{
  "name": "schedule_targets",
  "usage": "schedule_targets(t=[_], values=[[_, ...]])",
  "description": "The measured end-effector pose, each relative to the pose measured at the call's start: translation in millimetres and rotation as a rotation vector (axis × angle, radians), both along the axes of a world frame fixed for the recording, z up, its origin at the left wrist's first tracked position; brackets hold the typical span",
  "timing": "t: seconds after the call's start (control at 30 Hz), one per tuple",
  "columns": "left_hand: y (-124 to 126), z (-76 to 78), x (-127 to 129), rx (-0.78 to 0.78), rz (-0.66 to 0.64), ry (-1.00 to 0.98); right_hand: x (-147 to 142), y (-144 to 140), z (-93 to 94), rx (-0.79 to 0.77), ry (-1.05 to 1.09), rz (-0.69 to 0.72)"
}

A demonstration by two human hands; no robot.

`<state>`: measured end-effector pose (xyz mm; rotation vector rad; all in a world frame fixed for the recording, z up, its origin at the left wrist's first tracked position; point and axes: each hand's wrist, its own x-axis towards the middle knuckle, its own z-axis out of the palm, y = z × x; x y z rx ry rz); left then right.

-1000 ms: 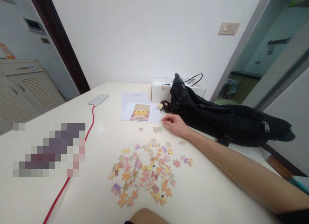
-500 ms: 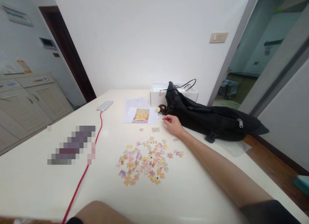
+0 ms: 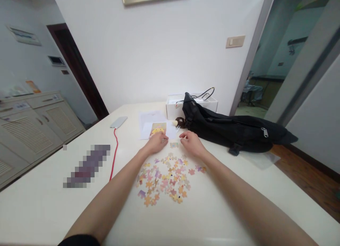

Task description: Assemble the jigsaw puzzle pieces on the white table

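Note:
My left hand [image 3: 157, 142] rests at the lower edge of a printed picture [image 3: 158, 126] of a yellow figure and partly covers it. Its fingers are curled together, and whatever they hold, if anything, is hidden. Across from it, my right hand [image 3: 191, 142] has its fingers bent, with a gap between thumb and forefinger and nothing visible in it. A small joined patch of jigsaw pieces [image 3: 174, 145] lies on the table between both hands. Nearer to me, a loose spread of many jigsaw pieces [image 3: 164, 180] in orange, pink, yellow and purple lies between my forearms.
A black bag [image 3: 225, 127] lies along the right, before a white box [image 3: 172, 111] with cables. White paper sheets [image 3: 143, 120] lie under the picture. To the left are a grey power bank [image 3: 119, 122] with a red cable [image 3: 115, 154] and a pixelated dark object [image 3: 87, 166].
My left hand has come forward from the near edge to beside the joined patch. A loose piece left of that patch is now hidden by it. My right hand stays nearby; the view tilted up.

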<state>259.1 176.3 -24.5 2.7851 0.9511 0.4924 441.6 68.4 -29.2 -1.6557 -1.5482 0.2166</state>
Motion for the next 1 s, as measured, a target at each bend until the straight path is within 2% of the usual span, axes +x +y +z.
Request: schedule_targets(t=[0.1,0.2,0.33,0.43,1.0], values=[[2,-10.7,6,-0.004,-0.066,-0.054,-5,2,-1.0,-0.036,-0.202,0.021],[-4,-11.6,10,0.005,-0.085,-0.123,-6,10,-9.1,-0.088,-0.281,0.075],[-13,-13.3,8,0.088,-0.085,-0.121,0,18,-15.8,-0.117,-0.230,0.094],[-16,-18.0,2,0.094,-0.101,-0.104,6,19,-14.9,-0.136,-0.175,0.139],[-15,-29.5,1,-0.096,-0.113,-0.361,6,17,-11.5,-0.135,-0.211,0.188]])
